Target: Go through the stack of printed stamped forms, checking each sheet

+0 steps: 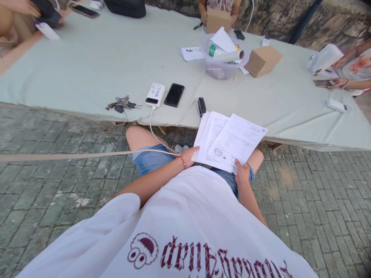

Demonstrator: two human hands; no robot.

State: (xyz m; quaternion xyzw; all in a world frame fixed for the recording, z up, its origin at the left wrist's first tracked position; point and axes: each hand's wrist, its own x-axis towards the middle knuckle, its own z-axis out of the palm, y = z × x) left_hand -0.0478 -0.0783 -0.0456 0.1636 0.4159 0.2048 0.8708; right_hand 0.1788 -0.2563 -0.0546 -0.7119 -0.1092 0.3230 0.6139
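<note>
Several printed sheets of paper [213,129] are fanned out above my lap, their far edges at the table's front edge. My left hand [189,155] pinches the stack at its lower left corner. With the thumb on top, my right hand [242,172] grips the front sheet [239,141], which bears round stamps near its lower edge and is turned out to the right of the others. Just beyond the papers lies a small black stapler-like object [202,106]. The undersides of the sheets and most of my fingers are hidden.
On the cloth-covered table [116,50] lie keys [123,104], a white power bank [155,95] with a cable, and a black phone [174,95]. Farther back stand a plastic basin [222,71] and a cardboard box [264,60]. Other people's hands [342,71] work around the table.
</note>
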